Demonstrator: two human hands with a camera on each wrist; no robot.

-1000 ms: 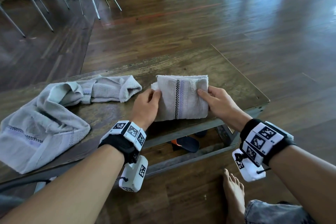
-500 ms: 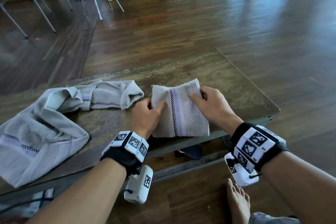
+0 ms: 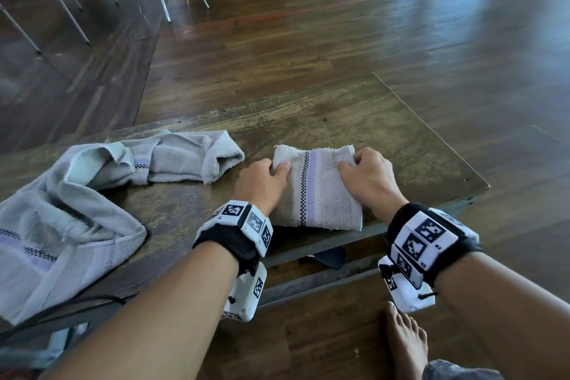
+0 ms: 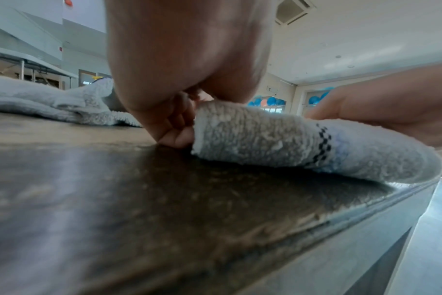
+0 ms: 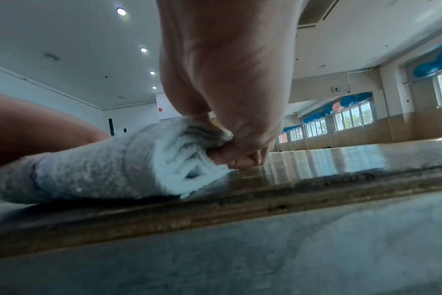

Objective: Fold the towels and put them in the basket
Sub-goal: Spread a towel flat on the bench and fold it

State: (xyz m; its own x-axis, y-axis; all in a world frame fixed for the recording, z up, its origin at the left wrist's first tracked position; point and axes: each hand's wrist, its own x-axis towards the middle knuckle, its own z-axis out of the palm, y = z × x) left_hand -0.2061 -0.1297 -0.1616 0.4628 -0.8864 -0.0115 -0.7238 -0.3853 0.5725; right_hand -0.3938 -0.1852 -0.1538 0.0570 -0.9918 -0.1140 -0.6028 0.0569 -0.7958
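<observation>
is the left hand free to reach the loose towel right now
Probably not yet: the left hand grips the folded towel. The loose towel lies close by with bare table between, so once it lets go, likely yes.

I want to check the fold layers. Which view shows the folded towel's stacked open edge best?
The right wrist view: the folded towel faces the camera with its layers fanned beside the right hand. The head view shows only its top; the left wrist view, its closed side.

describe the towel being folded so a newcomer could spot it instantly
On the wooden table, near its front right edge, lies the folded towel, gripped by the left hand and right hand. Unlike the rumpled towels further left, it is a compact rectangle.
</observation>
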